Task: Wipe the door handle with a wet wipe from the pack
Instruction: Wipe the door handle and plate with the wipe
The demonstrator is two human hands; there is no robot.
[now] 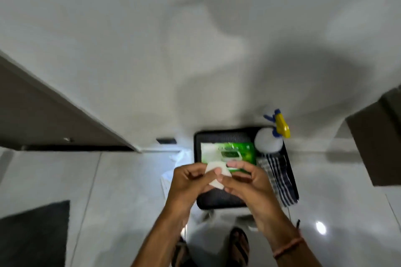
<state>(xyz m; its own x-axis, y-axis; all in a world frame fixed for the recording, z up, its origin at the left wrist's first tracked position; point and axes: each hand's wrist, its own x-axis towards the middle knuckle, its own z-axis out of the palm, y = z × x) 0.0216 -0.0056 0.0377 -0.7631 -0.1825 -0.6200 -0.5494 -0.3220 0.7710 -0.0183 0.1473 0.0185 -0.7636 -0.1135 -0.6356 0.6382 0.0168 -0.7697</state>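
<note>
A green pack of wet wipes [247, 151] lies on a black tray [219, 134] low against the white wall. Just in front of the pack, both hands pinch a small folded white wet wipe [213, 168]. My left hand [191, 182] holds its left side and my right hand [245, 180] holds its right side, fingertips meeting over the wipe. A brown door [39, 115] stands at the left; its handle is not in view.
A spray bottle [270, 138] with a yellow and blue trigger stands at the tray's back right. A blue-striped cloth [280, 180] lies along the tray's right side. A dark mat [36, 234] covers the floor at lower left. A brown cabinet [377, 136] juts out at right. My sandalled feet [238, 247] are below.
</note>
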